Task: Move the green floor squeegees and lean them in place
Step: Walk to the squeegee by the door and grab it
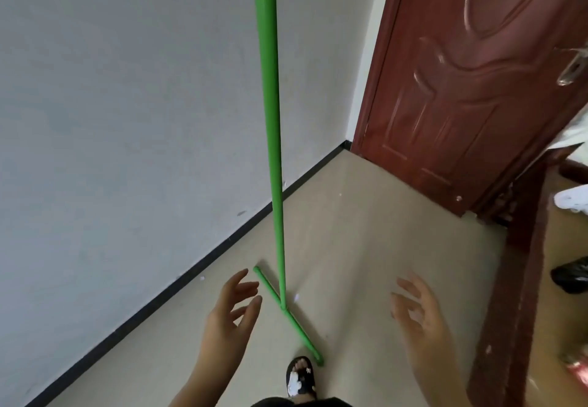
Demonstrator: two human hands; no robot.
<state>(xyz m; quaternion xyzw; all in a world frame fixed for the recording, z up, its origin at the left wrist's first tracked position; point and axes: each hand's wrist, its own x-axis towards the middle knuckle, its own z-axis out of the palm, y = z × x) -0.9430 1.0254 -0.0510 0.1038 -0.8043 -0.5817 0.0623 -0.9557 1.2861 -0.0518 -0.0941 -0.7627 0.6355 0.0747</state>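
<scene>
One green floor squeegee (274,139) stands with its long handle rising past the top of the frame, in front of the grey wall. Whether its top touches the wall is out of view. Its green head bar (288,314) lies on the beige floor, slanting from near the baseboard toward my foot. My left hand (230,314) hovers just left of the head, fingers spread, holding nothing. My right hand (420,320) is further right, also open and apart from the squeegee.
A grey wall (127,120) with a black baseboard (178,282) runs along the left. A dark red door (471,88) stands open at the right, with its frame post (512,295) close by. My sandalled foot (300,378) is beside the head's near end. A black object (572,274) lies beyond the doorway.
</scene>
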